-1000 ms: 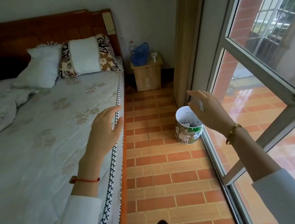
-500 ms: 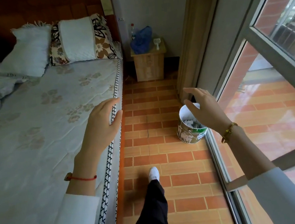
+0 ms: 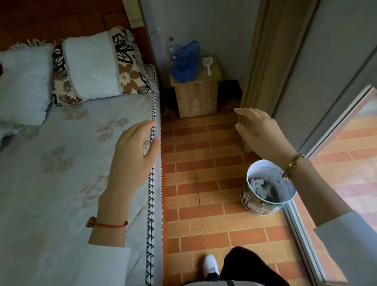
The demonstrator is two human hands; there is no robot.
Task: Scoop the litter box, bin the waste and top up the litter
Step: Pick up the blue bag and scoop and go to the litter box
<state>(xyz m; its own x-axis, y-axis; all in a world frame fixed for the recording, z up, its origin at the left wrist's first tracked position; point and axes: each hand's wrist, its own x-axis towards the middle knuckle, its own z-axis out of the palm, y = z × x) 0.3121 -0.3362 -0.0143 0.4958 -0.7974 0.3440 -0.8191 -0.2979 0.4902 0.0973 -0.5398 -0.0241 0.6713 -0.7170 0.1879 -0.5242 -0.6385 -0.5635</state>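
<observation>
Closer now: one bin (image 3: 269, 187), two hands

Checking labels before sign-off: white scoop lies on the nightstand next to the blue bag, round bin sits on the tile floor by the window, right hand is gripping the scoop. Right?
Not quite. The right hand holds nothing; it is open in the air above the floor, as the head view shows. The white scoop does lie on the nightstand beside the blue bag, and the round bin sits on the tiles by the window.
</observation>
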